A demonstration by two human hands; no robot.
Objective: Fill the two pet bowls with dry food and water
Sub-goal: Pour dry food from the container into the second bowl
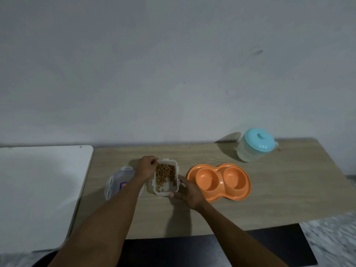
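Orange plastic forms the double pet bowl (245, 191), which lies flat on the wooden table (279, 189), right of centre, its two round wells side by side. The left well (207, 180) and the right well (234, 177) both show only bare orange bottoms.

Just left of the bowl, not touching it, stands the clear food container (166, 192). It is open at the top, with brown dry food (165, 172) heaped toward its far end and a bare patch of floor at its near right. The left hand (145, 168) is at the container's far left corner, its fingers curled at the rim there in a grip. The right hand (189, 191) holds the near right corner, thumb laid along the near edge and fingers against the right wall. This hand lies between the container and the bowl.

Just left of the container, partly hidden under the left forearm, its clear lid (115, 182) lies flat on the table and bears a small blue and red label.

At the far right of the table, well apart from the bowl, stands a translucent water jug (247, 153) capped with a teal lid (258, 140). How full it is cannot be told.

A white table (38, 189) sits against the wooden one on the left, and a grey wall (173, 64) rises behind both. A dark surface (212, 247) shows below the near edge, with pale marbled floor (337, 237) to the right.
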